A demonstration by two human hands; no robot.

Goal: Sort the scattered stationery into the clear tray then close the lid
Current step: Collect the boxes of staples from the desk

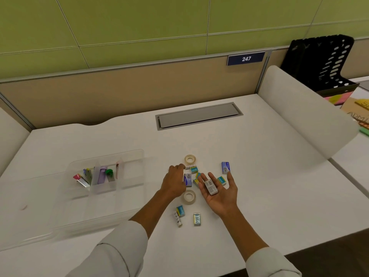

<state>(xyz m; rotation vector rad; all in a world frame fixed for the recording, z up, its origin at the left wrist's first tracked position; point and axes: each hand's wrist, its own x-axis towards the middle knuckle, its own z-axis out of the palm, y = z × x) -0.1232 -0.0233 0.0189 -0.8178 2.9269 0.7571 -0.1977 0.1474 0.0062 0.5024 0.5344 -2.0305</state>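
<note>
The clear tray (131,156) sits on the desk at the left, holding several pens and clips in its compartments, with its clear lid (40,216) lying flat in front of it. Small staple boxes lie scattered at centre, among them a blue one (225,167) and a silver one (197,219). Two tape rolls (189,159) (188,196) lie among them. My right hand (218,193) is palm up with a small white box (210,187) resting on it. My left hand (174,181) reaches down, fingertips on a small box beside the far tape roll.
A grey cable hatch (199,115) is set in the white desk (269,196) behind the items. A curved white divider (303,116) stands at the right, with a black file rack (327,62) and coloured papers beyond it. A beige partition runs along the back.
</note>
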